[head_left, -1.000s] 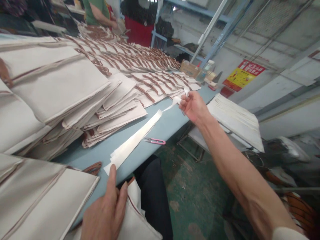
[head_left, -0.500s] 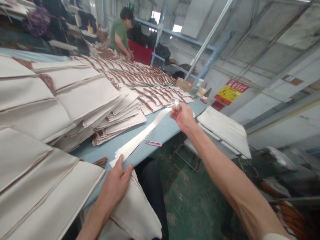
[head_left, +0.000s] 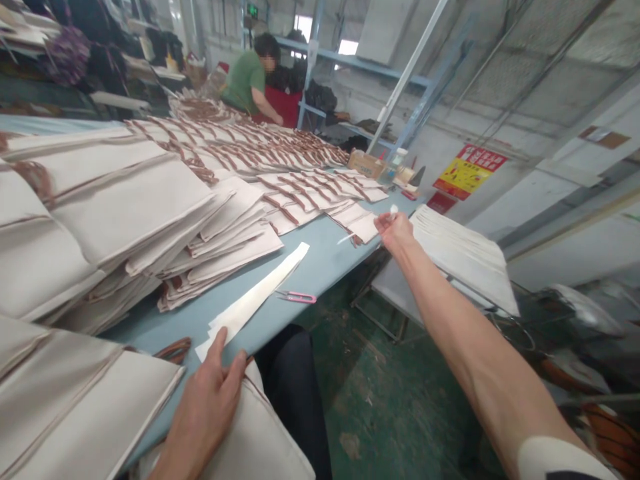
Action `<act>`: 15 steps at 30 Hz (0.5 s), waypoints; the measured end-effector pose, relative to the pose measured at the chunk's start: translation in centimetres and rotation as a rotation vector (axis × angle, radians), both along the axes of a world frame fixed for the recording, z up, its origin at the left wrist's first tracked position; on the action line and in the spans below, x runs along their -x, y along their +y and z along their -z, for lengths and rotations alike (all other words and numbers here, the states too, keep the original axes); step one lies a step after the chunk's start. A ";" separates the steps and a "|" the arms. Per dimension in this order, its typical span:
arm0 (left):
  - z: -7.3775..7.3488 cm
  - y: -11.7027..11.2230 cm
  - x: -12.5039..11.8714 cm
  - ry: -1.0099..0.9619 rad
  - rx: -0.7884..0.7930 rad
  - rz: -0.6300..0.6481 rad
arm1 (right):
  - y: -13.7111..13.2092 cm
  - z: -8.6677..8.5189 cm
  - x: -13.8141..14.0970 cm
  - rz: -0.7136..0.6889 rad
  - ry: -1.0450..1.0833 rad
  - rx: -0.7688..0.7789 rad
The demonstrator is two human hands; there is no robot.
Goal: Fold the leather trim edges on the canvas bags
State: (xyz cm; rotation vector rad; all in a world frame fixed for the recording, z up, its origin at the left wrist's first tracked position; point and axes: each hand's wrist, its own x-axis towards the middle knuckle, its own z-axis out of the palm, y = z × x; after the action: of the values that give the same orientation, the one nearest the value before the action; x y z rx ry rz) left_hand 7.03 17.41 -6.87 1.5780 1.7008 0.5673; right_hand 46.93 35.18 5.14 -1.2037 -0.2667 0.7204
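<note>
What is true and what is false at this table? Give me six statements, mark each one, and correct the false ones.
1. The left hand touches a canvas bag. True.
2. The pink scissors lie on the blue table. True.
3. The right hand holds the pink scissors. False: it pinches a small white scrap.
4. A long white strip lies on the floor. False: it lies on the blue table.
5. The stacked canvas bags have blue straps. False: their straps are brown.
6. A person in a green shirt is at the far end of the table. True.
</note>
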 end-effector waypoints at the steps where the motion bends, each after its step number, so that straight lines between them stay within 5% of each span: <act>1: -0.1 0.0 -0.1 0.005 0.010 -0.003 | -0.1 -0.1 -0.3 -0.001 0.000 0.007; 8: -0.3 -0.2 -0.2 0.022 -0.010 -0.100 | -3.4 -1.2 3.3 -0.272 -0.011 0.043; 15: -0.6 -2.9 0.7 -0.189 -0.090 -0.025 | -12.6 -4.1 12.1 -0.788 -0.009 0.078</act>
State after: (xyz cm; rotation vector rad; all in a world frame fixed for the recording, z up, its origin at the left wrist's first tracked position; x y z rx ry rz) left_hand 6.34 14.52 -6.22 1.5156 1.5747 0.7901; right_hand 34.82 22.57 9.24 -1.1661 -0.7470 1.4138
